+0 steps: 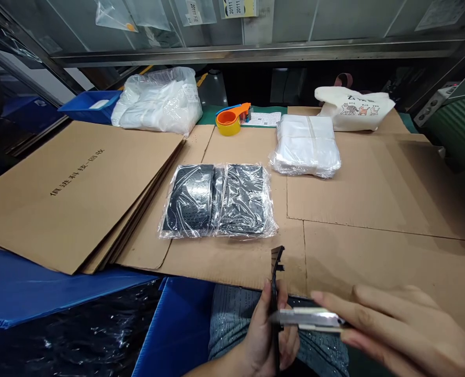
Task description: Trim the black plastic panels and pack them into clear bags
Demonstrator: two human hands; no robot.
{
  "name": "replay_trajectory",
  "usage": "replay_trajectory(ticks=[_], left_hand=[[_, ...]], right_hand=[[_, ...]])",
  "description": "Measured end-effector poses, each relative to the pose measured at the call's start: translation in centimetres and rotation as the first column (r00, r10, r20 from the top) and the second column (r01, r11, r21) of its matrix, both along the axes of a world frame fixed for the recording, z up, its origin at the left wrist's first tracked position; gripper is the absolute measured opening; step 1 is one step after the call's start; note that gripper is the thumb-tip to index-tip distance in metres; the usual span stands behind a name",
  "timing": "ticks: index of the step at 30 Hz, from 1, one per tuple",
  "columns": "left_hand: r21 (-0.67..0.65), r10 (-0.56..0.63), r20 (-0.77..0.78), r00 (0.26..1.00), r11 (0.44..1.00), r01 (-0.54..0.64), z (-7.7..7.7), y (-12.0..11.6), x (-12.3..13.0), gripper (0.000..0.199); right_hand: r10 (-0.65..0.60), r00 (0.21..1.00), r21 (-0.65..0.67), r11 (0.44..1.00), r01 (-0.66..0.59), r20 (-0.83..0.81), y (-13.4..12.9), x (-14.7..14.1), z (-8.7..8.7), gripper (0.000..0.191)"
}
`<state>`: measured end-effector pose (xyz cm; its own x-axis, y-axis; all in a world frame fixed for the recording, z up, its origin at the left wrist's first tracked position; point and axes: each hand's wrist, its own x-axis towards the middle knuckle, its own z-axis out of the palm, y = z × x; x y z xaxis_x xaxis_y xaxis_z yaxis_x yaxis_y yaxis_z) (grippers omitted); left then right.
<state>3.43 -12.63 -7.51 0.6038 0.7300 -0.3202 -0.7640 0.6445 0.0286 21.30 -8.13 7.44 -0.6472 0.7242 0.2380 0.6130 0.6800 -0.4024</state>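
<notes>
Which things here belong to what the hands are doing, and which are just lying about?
In use: left hand holding a black plastic part; right hand holding a steel caliper.
Lying about: plastic-bagged black parts, orange tape dispenser, bagged white stack, cat-print tote bag, blue plastic bin, cardboard sheets.

Steel caliper [306, 318]: polished, glossy. Black plastic part [275, 293]: matt. Clear film bags [216, 201]: glossy, crinkled, over black perforated plastic. Cardboard sheets [232, 256]: matt brown, slightly rough. Blue fluted plastic board [59, 287]: smooth, low sheen.
</notes>
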Motion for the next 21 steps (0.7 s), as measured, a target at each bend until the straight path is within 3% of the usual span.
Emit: replay_trajectory(ticks=[2, 4, 7, 10, 13, 16, 18, 21], left_hand=[[-0.052, -0.03, -0.081, 0.996, 0.998, 0.026, 0.4, 0.3, -0.2, 0.053], [-0.095, -0.029, -0.163, 0.986, 0.995, 0.014, 1.7, 1.1, -0.7, 0.055], [-0.135, 0.093, -0.329, 0.94, 0.98, -0.144, 4.5, 2.9, -1.8, 0.041], [-0.101, 0.273, -0.484, 0.832, 0.926, -0.363, 6.7, 4.5, -2.4, 0.046], [0.039, 0.461, -0.574, 0.677, 0.841, -0.539, 7.2, 5.6, -2.4, 0.05], [0.181, 0.575, -0.613, 0.542, 0.769, -0.613, 6.8, 6.3, -2.0, 0.047], [0.199, 0.592, -0.64, 0.49, 0.743, -0.639, 6.8, 6.7, -1.7, 0.045], [0.157, 0.574, -0.673, 0.466, 0.727, -0.669, 7.1, 7.3, -1.2, 0.043]], right_hand=[[0.048, 0.998, -0.117, 0.992, -0.052, -0.037, -0.1, 0.0, 0.1, 0.036], [-0.021, 0.997, -0.177, 0.984, 0.007, -0.08, 0.1, 0.3, -0.4, 0.034], [-0.283, 0.947, -0.118, 0.956, 0.267, -0.152, 1.3, 1.4, -2.8, 0.029], [-0.559, 0.813, -0.052, 0.827, 0.559, -0.162, 3.2, 3.1, -6.9, 0.031], [-0.679, 0.727, 0.02, 0.73, 0.684, -0.101, 4.7, 4.6, -11.7, 0.045], [-0.688, 0.719, 0.082, 0.715, 0.695, -0.094, 5.2, 5.3, -15.2, 0.053], [-0.686, 0.722, 0.083, 0.717, 0.692, -0.088, 5.3, 5.2, -16.3, 0.056], [-0.708, 0.692, 0.055, 0.692, 0.72, -0.139, 5.1, 4.5, -16.3, 0.056]])
